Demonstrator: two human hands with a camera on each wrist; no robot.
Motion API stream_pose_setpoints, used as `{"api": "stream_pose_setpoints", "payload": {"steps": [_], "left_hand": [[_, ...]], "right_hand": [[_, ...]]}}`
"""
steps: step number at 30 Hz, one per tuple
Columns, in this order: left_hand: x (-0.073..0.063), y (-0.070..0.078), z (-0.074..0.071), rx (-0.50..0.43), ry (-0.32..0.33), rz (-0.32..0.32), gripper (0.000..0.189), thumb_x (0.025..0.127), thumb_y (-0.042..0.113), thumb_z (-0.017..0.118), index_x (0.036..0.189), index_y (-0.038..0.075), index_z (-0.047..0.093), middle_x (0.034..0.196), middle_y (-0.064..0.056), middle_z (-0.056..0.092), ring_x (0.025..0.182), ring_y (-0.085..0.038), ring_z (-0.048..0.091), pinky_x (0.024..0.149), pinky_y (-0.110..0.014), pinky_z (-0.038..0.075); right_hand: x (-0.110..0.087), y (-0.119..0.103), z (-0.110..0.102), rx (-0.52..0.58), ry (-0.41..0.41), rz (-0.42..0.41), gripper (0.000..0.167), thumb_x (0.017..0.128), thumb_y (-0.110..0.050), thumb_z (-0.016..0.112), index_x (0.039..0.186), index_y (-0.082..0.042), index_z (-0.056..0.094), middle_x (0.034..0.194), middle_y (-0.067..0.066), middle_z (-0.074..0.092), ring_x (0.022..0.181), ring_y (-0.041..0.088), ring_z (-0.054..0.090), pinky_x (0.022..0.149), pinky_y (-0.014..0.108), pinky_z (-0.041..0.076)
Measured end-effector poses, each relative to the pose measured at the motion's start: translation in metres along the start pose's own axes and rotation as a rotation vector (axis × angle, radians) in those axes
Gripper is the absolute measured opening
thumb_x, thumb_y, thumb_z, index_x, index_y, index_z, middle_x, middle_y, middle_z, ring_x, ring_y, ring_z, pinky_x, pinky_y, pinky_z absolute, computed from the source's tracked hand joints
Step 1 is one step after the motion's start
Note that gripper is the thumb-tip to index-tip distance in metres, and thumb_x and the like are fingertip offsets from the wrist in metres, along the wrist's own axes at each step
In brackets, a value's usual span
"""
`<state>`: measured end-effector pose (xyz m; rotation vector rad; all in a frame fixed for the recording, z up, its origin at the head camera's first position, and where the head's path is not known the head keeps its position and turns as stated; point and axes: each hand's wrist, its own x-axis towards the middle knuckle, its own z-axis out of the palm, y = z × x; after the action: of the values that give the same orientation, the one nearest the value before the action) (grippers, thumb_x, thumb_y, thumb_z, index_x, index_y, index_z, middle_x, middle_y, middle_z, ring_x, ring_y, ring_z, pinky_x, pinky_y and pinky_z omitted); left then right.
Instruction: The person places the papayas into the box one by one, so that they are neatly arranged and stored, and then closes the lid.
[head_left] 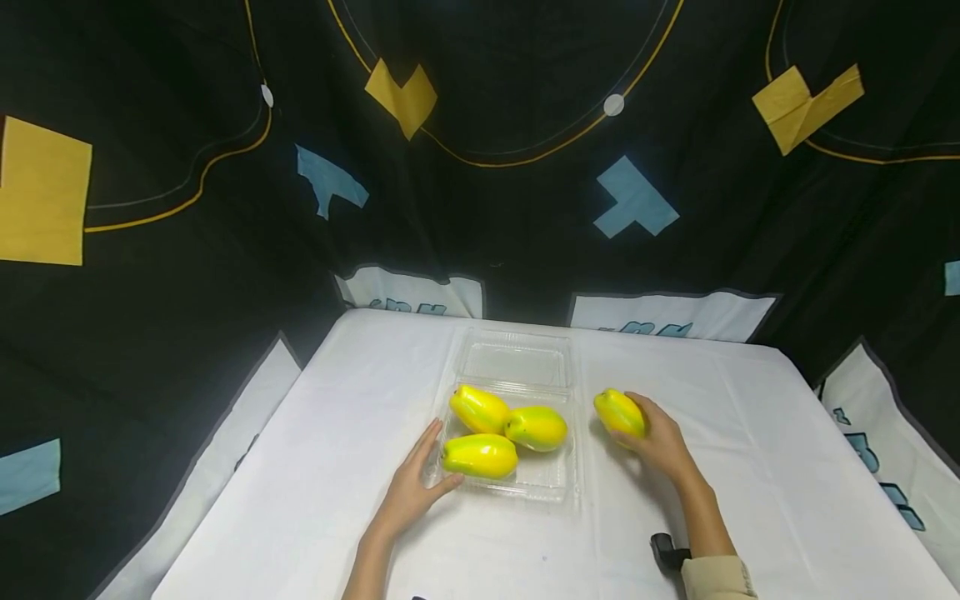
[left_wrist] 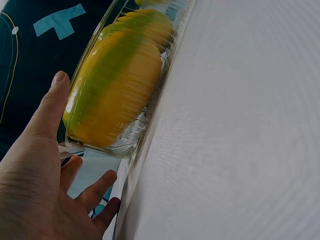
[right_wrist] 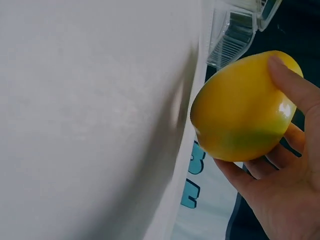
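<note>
Apparent loading step: right hand (head_left: 662, 437) grips yellow fruit (head_left: 618, 412); left hand (head_left: 411, 490), spread, flanks container (head_left: 542, 477); leftward placement seems called for.

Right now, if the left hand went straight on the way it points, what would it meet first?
The left hand would probably meet the near-left corner of the clear plastic container first; whether they touch there is hard to tell.

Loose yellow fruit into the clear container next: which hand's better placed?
Right, I'd say. The right hand holds the loose yellow fruit, just right of the clear container. The left hand holds no fruit and is at the container's left edge, probably better suited to steadying it.
</note>
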<state>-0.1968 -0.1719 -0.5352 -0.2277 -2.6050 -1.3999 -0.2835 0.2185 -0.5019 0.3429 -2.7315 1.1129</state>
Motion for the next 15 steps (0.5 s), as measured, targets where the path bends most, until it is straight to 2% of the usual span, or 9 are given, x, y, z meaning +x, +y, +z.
{"api": "stream_pose_setpoints", "payload": {"steps": [7, 15], "left_hand": [[0.000, 0.001, 0.000, 0.005, 0.000, -0.006, 0.089, 0.076, 0.052, 0.069, 0.147, 0.022, 0.026, 0.152, -0.002, 0.022, 0.136, -0.028, 0.022, 0.104, -0.059, 0.022], [-0.001, 0.002, -0.001, -0.005, -0.006, -0.016, 0.088, 0.076, 0.050, 0.070, 0.147, 0.023, 0.025, 0.152, -0.001, 0.021, 0.136, -0.028, 0.023, 0.104, -0.060, 0.022]], "right_hand": [[-0.012, -0.014, -0.004, 0.028, 0.043, 0.019, 0.075, 0.074, -0.033, 0.078, 0.134, -0.006, 0.042, 0.129, 0.021, 0.049, 0.115, 0.039, 0.047, 0.093, 0.057, 0.040], [-0.018, -0.039, -0.012, 0.112, 0.103, -0.065, 0.073, 0.075, -0.037, 0.076, 0.134, -0.009, 0.043, 0.127, 0.016, 0.052, 0.111, 0.034, 0.051, 0.090, 0.056, 0.043]]}}
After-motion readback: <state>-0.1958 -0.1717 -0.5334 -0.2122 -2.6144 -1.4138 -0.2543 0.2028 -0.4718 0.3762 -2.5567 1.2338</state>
